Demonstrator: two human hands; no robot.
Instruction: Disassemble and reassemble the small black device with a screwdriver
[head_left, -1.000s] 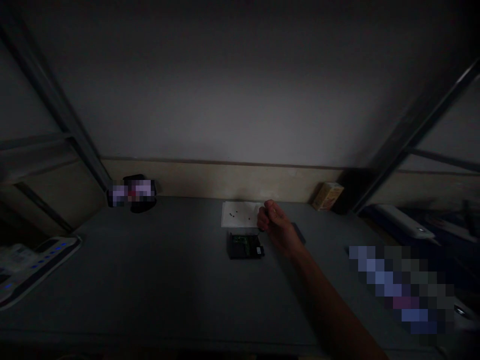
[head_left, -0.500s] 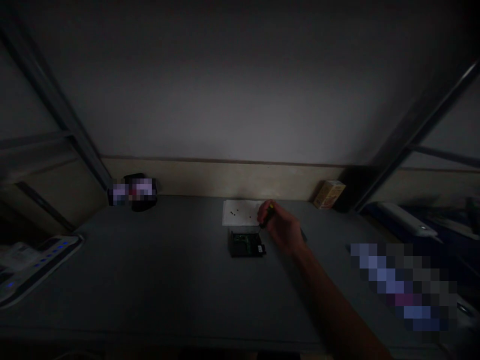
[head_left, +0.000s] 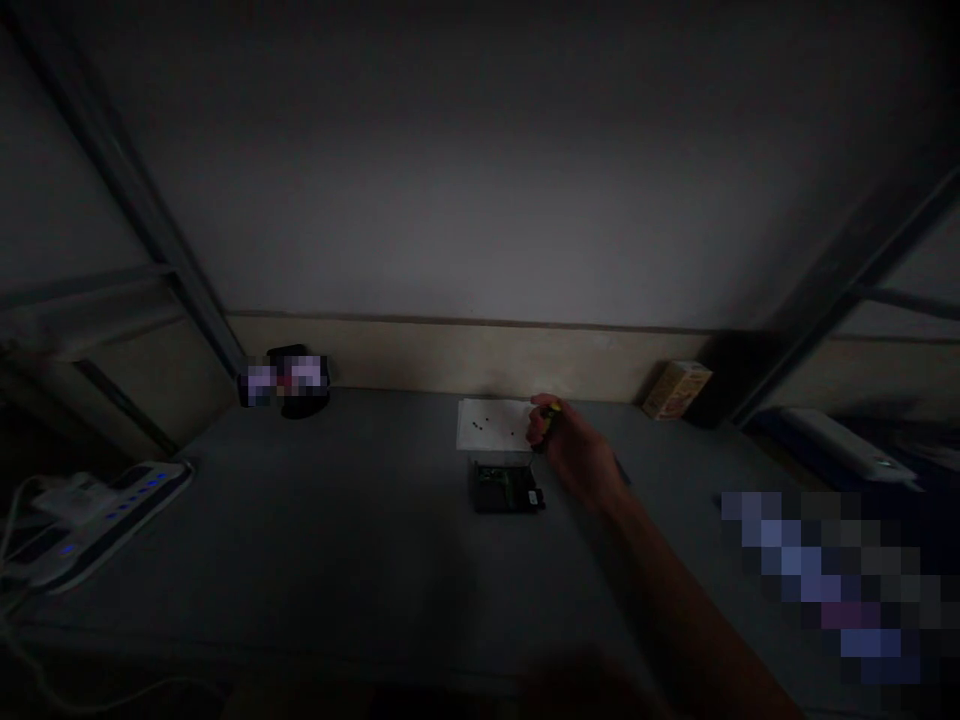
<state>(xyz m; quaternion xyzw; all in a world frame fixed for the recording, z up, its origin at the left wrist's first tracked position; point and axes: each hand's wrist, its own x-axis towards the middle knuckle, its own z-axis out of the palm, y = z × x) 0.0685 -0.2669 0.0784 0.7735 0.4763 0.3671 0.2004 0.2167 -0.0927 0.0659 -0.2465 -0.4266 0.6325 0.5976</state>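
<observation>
Room: dim; grey wall (head_left: 480, 200) with a pale lower band behind a grey table (head_left: 337, 570).
Right hand (head_left: 576, 452): fingers closed round a yellow-and-black screwdriver (head_left: 550, 424), thin shaft pointing down.
Shaft tip: at the far right corner of the black device; contact can't be told.
Black device (head_left: 499, 495): flat mid-table, just on the near side of the paper; green circuit board and small white label showing.
White paper (head_left: 499, 411): right edge partly behind the hand; small dark bits (head_left: 481, 428) on top.
Left hand: can't tell; reddish blur (head_left: 581, 685) at bottom edge too dark to identify.
Table left: power strip (head_left: 139, 515) with blue lights, white plug; farther back, dark stand (head_left: 306, 405) with a pixelated screen.
Back right: yellowish box (head_left: 677, 390), upright by the wall.
</observation>
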